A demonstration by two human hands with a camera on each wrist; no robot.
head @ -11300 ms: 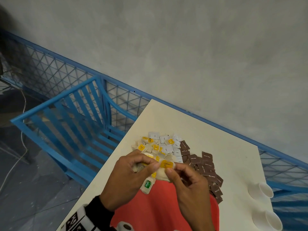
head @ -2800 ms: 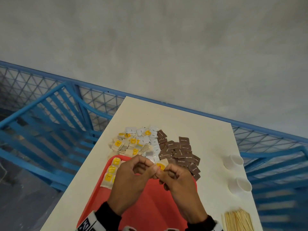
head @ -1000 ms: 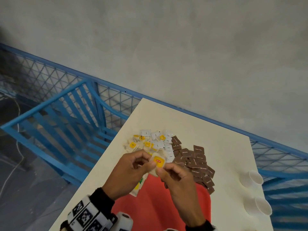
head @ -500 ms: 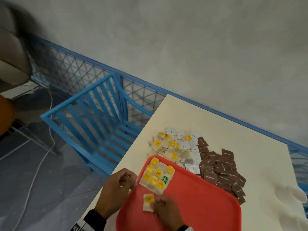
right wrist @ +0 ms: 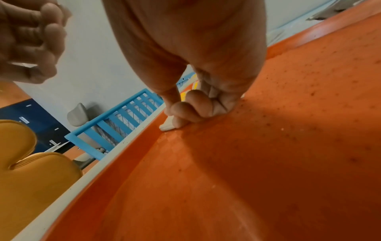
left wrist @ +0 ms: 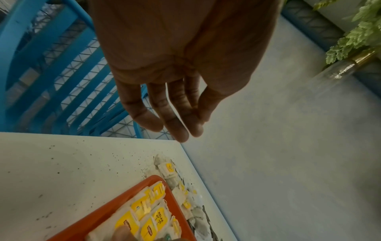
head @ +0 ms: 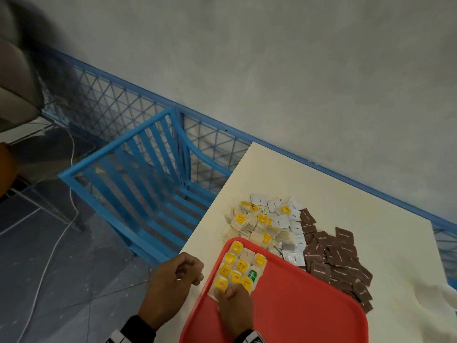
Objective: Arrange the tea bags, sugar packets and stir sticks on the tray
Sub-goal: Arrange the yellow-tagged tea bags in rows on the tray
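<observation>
A red tray (head: 309, 305) lies on the white table (head: 321, 184). Several tea bags (head: 241, 264) with yellow tags, one green, lie in rows in its far left corner. My right hand (head: 223, 293) is low on the tray, its curled fingers and thumb pinching the nearest tea bag (head: 220, 284) against the tray floor; in the right wrist view a white corner of this tea bag (right wrist: 166, 126) shows under the right hand (right wrist: 173, 114). My left hand (head: 190, 273) hovers left of the tray, loosely curled, holding nothing; its fingers (left wrist: 177, 124) hang relaxed. No stir sticks are in view.
Beyond the tray lie a loose pile of tea bags (head: 254, 224), white sugar packets (head: 284, 219) and brown packets (head: 333, 256). A blue slatted chair (head: 138, 184) stands off the table's left edge. A blurred white shape (head: 445, 293) sits at the right edge.
The tea bag, held in both hands a second ago, now lies on the tray. My right hand has slid it up against the rows. The left hand let go and stays left of the tray.
</observation>
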